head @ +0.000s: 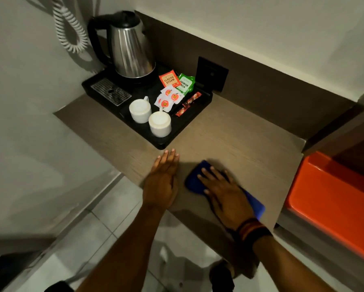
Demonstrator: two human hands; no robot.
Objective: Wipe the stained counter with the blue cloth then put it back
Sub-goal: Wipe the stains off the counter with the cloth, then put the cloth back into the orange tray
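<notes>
- Head view, left hand: flat on counter, fingers straight, holding nothing.
- Just right of it, blue cloth: pinned beneath right hand.
- Farther right, right hand: fingers spread, pressing cloth down.
- Progress: wiping apparently under way; stain not discernible; putting back not yet done.

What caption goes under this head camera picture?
Right hand presses the blue cloth on the wooden counter, left hand flat beside it.
</notes>
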